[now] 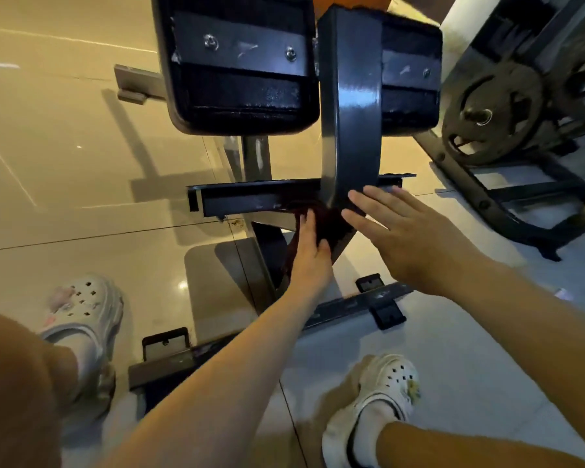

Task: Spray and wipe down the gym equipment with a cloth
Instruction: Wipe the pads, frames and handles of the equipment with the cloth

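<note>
Mid-frame, my left hand [313, 251] grips the dark cloth [331, 224] against the machine's frame [350, 130]. Just right, my right hand [406, 231] hovers flat, fingers spread, empty.

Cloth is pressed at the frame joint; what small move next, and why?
Probably slide the cloth left along the crossbar: the left hand grips it at the post base, the right hand hovers open beside it.

Glossy painted-metal frame [350, 106], polished floor [65, 130]

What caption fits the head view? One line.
Left hand presses a dark cloth against the black steel bench frame; open right hand hovers beside it.
</note>
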Demonstrator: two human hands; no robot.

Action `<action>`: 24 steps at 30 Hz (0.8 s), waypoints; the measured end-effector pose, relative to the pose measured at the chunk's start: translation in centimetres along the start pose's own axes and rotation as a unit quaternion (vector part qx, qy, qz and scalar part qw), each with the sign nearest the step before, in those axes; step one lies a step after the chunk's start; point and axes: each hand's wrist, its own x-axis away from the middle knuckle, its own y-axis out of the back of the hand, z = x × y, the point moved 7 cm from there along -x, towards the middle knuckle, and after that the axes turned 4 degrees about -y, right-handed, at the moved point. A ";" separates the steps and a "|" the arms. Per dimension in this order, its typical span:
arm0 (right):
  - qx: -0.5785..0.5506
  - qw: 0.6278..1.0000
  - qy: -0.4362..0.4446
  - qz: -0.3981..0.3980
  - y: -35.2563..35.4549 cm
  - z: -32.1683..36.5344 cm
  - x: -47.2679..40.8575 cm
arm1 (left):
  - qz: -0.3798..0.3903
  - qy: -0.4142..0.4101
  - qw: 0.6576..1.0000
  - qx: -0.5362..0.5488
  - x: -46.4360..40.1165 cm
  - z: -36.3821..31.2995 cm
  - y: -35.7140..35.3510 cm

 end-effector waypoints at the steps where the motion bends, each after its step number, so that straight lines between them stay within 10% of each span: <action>1: 0.021 0.999 0.026 0.040 0.5 0.8 0.6 | 0.018 0.019 1.000 0.008 -0.3 -0.1 0.3; 5: 0.044 0.973 0.095 0.206 -0.7 4.6 2.3 | 0.067 0.064 0.996 -0.014 -1.3 0.5 1.5; 24: -0.128 0.976 0.017 0.177 -8.4 9.0 -1.7 | 0.128 0.065 0.986 -0.090 -2.7 2.9 2.3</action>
